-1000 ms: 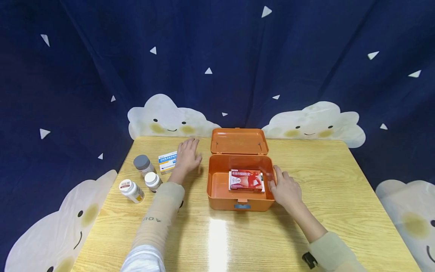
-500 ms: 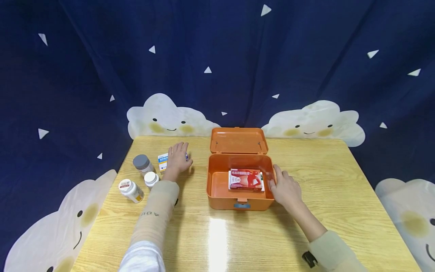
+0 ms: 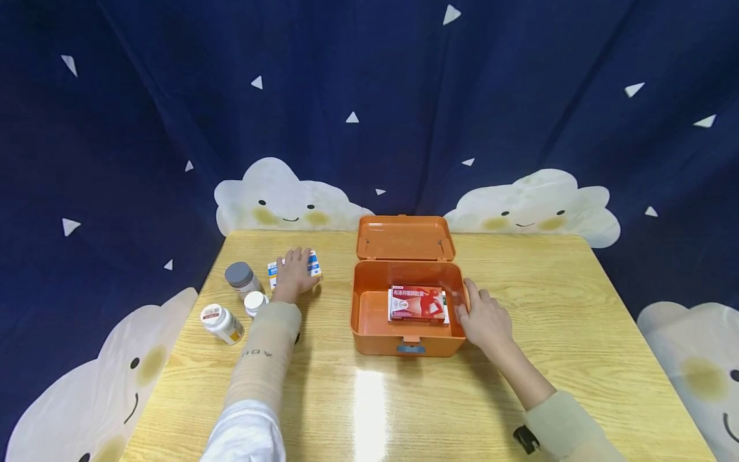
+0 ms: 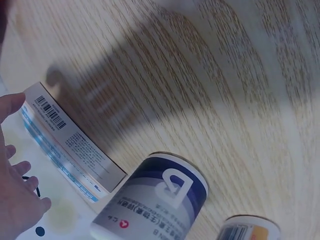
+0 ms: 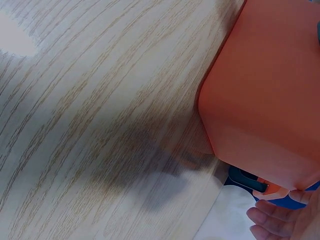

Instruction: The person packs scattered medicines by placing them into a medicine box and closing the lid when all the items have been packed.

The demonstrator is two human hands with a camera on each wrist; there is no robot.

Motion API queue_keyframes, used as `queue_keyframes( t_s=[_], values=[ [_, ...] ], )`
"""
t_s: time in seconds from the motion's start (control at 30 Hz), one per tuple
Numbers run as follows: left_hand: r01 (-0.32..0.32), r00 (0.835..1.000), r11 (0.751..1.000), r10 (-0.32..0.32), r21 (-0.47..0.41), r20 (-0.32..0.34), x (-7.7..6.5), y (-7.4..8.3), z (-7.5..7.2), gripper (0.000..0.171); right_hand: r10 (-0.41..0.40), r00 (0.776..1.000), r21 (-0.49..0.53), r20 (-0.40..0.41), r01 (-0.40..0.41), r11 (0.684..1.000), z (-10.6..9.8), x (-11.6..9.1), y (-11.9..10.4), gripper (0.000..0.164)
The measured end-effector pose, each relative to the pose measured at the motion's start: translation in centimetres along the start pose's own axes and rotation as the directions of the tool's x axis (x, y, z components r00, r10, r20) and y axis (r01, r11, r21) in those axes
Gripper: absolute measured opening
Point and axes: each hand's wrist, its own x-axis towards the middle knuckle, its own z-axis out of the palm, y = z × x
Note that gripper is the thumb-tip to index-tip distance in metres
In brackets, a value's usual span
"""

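My left hand (image 3: 293,274) reaches over a flat white and blue medicine box (image 3: 314,263), covering its middle. In the left wrist view the fingers are spread along the far side, and the thumb (image 4: 12,106) is at one corner of the medicine box (image 4: 75,142). Whether the fingers press on it is hidden. At the right wall of an open orange storage box (image 3: 369,314), my right hand (image 3: 487,321) rests with its thumb over the rim. Its other fingers (image 5: 272,220) lie loosely outside the wall. Inside lies a red medicine box (image 3: 417,303) on top of a white one.
Left of the left hand stand a grey-capped bottle (image 3: 241,277), a small white-capped bottle (image 3: 254,301) and another white bottle (image 3: 222,324). The orange lid (image 3: 406,237) is tipped back behind the storage box. Dark blue curtain (image 3: 369,96) hangs behind the wooden table (image 3: 554,308).
My left hand has moved left from beside the white and blue medicine box to over it, and the box has turned slightly. My right hand has stayed at the orange box.
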Motion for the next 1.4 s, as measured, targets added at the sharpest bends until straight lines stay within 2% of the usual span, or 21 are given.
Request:
queue_keyframes(
  t_s=[0.63, 1.0, 1.4],
  values=[
    [0.100, 0.989, 0.993, -0.093, -0.057, 0.113, -0.45, -0.29, -0.16, 0.085, 0.000, 1.000, 0.001, 0.003, 0.000, 1.000, -0.01, 0.05, 0.05, 0.054],
    [0.125, 0.984, 0.988, -0.111, -0.094, 0.141, -0.70, -0.89, -0.25, 0.087, 0.002, 1.000, 0.001, 0.015, -0.002, 1.000, -0.06, 0.07, -0.01, 0.055],
    [0.140, 0.984, 0.985, -0.128, -0.099, 0.122, -0.33, -0.98, 0.34, 0.087, 0.007, 1.000, 0.009, 0.012, -0.007, 1.000, 0.04, 0.11, 0.11, 0.055]
  ],
)
